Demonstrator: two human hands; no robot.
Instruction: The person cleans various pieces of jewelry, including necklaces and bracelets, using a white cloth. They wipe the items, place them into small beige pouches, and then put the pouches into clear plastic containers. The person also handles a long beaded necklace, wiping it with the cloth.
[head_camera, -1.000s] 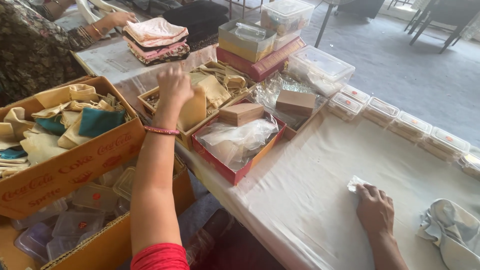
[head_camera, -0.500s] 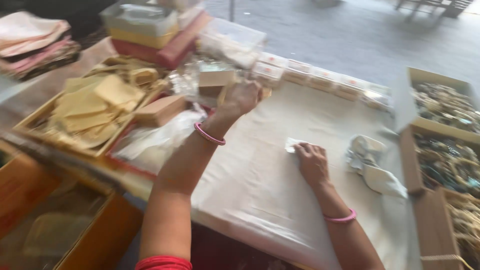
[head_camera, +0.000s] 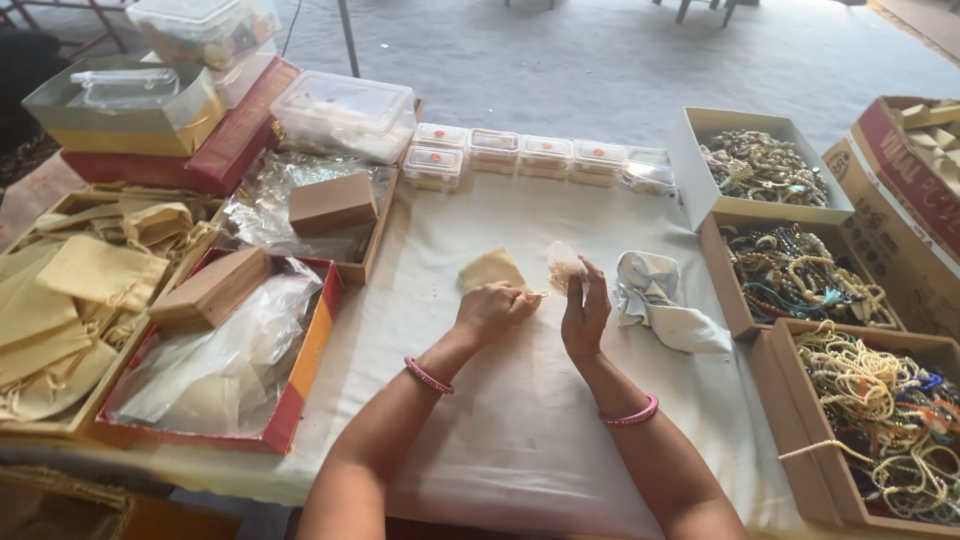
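Observation:
My left hand (head_camera: 492, 312) is closed on a small beige drawstring pouch (head_camera: 489, 269) over the white cloth-covered table (head_camera: 520, 420). Right beside it, my right hand (head_camera: 585, 314) pinches a small clear plastic packet (head_camera: 563, 268) with something pale inside. The two hands nearly touch at the middle of the table. Both wrists wear pink bangles.
A crumpled white cloth (head_camera: 660, 300) lies just right of my hands. Boxes of beaded necklaces (head_camera: 800, 270) line the right side. A row of small clear lidded containers (head_camera: 520, 155) stands at the far edge. At left are a tray of beige pouches (head_camera: 70, 290) and red trays with plastic bags and brown boxes (head_camera: 210, 290).
My view swung right from the pouch boxes to the table. My left hand brought a beige pouch over to the middle; my right hand lifted the clear packet off the cloth.

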